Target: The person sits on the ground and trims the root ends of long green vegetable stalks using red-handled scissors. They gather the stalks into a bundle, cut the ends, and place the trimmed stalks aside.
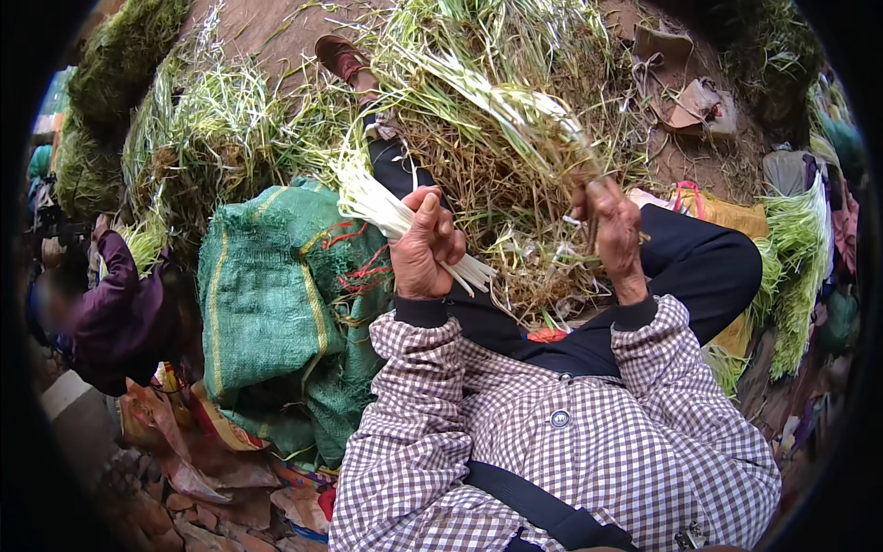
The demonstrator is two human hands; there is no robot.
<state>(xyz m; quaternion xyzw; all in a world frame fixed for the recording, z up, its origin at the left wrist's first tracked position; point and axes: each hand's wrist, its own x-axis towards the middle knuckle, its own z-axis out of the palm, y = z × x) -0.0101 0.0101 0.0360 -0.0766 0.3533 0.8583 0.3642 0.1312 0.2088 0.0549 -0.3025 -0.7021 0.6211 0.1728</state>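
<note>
My left hand (425, 245) is closed around a bundle of pale, cleaned stalks (372, 200), whose cut-looking white ends poke out below the fist towards my lap. My right hand (610, 224) grips the brown, rooty end of a looser bunch of stalks (510, 103) with dry outer leaves, which extends up and to the left. Between and beyond my hands lies a heap of dry brown leaves and roots (476, 179), with green and white stalks over its far side. The kind of plant is not certain; it looks like garlic shoots or chives.
A green woven sack (269, 297) lies left of my leg. Further left sits a person in a purple top (124, 310). More uncleaned stalks (221, 117) are piled at the upper left. Pale green bundles (793, 276) and a yellow sack (731, 214) lie at the right, cardboard pieces (697, 103) at the upper right.
</note>
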